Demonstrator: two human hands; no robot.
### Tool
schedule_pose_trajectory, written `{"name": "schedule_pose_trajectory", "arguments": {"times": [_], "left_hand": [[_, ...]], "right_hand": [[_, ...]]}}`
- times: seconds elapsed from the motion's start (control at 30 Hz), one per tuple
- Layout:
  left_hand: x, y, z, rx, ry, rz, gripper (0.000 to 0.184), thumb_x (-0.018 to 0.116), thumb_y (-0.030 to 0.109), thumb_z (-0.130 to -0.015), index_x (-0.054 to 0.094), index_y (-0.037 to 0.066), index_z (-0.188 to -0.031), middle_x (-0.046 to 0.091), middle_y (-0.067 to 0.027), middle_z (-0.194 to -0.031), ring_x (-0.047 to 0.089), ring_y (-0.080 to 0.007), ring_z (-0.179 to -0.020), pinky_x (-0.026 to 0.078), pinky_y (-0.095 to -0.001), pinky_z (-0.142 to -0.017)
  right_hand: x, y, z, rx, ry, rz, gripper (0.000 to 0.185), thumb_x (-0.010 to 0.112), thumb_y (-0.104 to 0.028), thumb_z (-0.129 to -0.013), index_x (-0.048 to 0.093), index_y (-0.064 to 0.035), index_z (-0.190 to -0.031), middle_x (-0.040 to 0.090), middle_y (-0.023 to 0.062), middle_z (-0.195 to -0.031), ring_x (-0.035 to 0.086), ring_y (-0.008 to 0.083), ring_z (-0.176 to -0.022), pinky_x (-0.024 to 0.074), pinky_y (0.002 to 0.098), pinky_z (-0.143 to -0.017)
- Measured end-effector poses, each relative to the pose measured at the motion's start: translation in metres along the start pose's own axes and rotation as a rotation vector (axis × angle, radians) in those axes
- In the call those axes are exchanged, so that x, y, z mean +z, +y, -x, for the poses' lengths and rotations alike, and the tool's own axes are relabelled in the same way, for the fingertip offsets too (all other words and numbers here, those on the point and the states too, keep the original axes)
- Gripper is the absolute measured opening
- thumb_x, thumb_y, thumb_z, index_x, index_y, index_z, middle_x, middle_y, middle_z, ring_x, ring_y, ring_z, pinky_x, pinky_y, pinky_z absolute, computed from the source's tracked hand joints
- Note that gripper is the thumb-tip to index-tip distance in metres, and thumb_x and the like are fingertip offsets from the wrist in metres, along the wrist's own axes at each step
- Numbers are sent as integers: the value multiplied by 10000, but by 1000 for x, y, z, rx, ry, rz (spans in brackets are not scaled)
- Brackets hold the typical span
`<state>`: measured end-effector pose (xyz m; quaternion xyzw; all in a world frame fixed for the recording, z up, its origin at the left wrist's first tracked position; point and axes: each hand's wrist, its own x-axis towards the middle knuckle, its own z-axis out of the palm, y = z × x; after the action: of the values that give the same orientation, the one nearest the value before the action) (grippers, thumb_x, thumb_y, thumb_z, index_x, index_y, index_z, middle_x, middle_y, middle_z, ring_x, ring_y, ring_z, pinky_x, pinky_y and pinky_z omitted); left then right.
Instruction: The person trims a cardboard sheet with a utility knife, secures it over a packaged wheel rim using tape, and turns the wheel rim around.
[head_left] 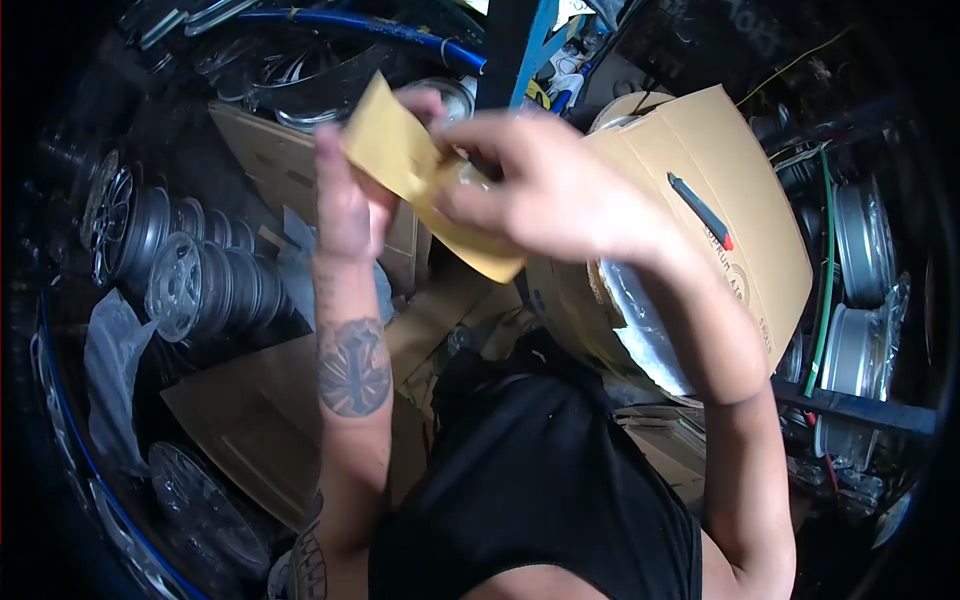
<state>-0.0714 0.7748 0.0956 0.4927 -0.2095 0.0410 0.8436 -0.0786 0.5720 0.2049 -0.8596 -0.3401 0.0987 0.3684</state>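
A yellow sheet that looks like sandpaper or stiff paper is held up in front of me, running from upper left to lower right. My left hand is behind its left part, thumb up and fingers showing past the top edge, closed round the sheet. Over the sheet's middle, my right hand is bent with its fingers pinching the near side; motion blurs it. Something small and shiny shows between the right fingers, too unclear to name.
At the right stands a cardboard box with a dark, red-tipped marker on it. Wheel rims are stacked on the left, and more rims lie at the far right. Flattened cardboard is below my left forearm.
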Motion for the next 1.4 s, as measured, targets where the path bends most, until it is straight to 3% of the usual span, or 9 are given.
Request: {"name": "schedule_pose_trajectory", "arguments": {"times": [0.13,0.23,0.37,0.53,0.7,0.87,1.0,1.23,1.4], "left_hand": [[9,-48,68,-122,27,125,1073,566,834,-840,534,-79,-1404,608,-207,-1391,555,-290,-1350,435,-475,-1159],[19,-93,111,-312,135,-101,174,731,47,-960,685,-14,-1117,758,-121,-1030,740,-191,-972,593,-327,-893],[-5,-168,147,-449,188,268,127,712,117,-985,677,16,-1054,728,-105,-984,731,-225,-912,578,-333,-886],[-26,-278,169,-541,486,430,117,668,180,-1030,658,74,-1078,655,-14,-1005,623,-145,-954,529,-301,-892],[-67,-350,135,-584,1012,557,184,579,361,-1079,600,188,-1141,619,33,-986,620,-172,-1111,511,-362,-943],[-35,-406,144,-870,713,272,388,597,481,-1049,664,183,-1288,662,20,-1040,611,-122,-882,532,-330,-764],[13,-377,154,-848,636,498,488,572,497,-1054,599,147,-1392,666,-70,-1242,648,-209,-1064,554,-405,-916],[-19,-391,126,-768,675,500,410,642,426,-1031,627,105,-1286,652,-102,-1239,561,-224,-1254,458,-426,-1082],[-30,-283,120,-686,333,498,195,640,261,-1019,662,82,-1093,666,-78,-1158,605,-241,-1031,457,-477,-1040]], "right_hand": [[47,33,62,311,32,-47,329,665,-252,-896,650,-1,-1108,690,253,-829,712,414,-792,544,470,-730],[95,60,101,392,69,-110,324,676,-217,-907,628,-9,-1151,675,263,-824,676,469,-811,527,509,-706],[155,78,138,514,82,-124,478,670,-302,-941,555,-40,-1324,695,288,-842,684,498,-816,550,573,-786],[192,118,143,596,12,171,1074,724,-329,-905,9,40,-1616,704,302,-850,703,474,-740,598,532,-736],[238,144,180,628,-235,127,1018,706,-353,-920,77,34,-1620,710,305,-901,713,463,-809,588,527,-791],[215,120,177,510,-186,196,900,671,-375,-961,150,-55,-1622,698,282,-802,702,457,-763,570,533,-760],[192,114,188,597,-245,182,922,700,-364,-954,144,-70,-1628,702,294,-942,701,466,-796,581,523,-749],[174,106,225,636,-69,177,894,695,-375,-967,185,-45,-1624,705,295,-945,686,475,-770,566,519,-740],[136,75,273,947,-129,115,739,631,-423,-999,293,-149,-1596,719,255,-858,711,443,-800,564,548,-736]]}}
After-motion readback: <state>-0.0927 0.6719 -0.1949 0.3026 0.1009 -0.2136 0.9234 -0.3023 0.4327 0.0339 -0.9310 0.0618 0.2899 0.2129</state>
